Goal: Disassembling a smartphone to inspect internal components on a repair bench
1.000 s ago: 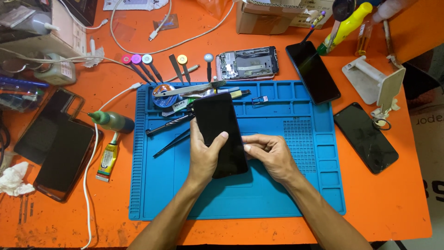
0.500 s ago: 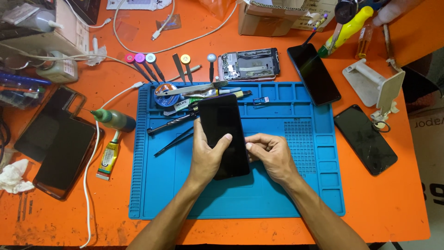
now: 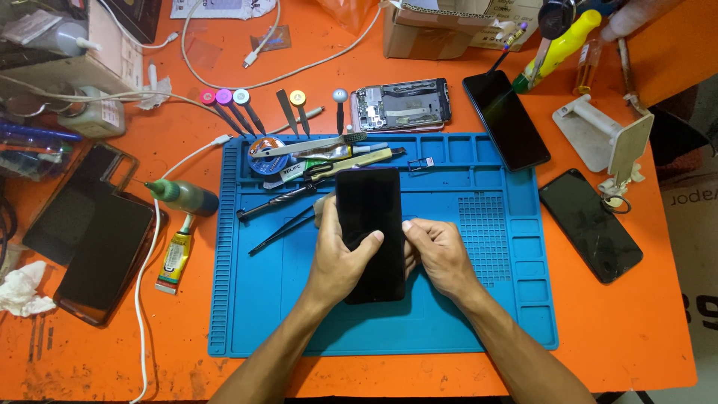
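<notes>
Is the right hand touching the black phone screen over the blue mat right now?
Touching. The head view shows the right hand with its fingertips pressed against the right edge of the black phone screen, no gap visible, while the left hand grips it with the thumb across its front.

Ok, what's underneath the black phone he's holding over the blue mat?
Under the black phone lies the blue repair mat, visible all round it. The left hand grips its left edge, the right hand its right edge. The mat directly beneath, and the fingers behind the phone, are covered.
</notes>
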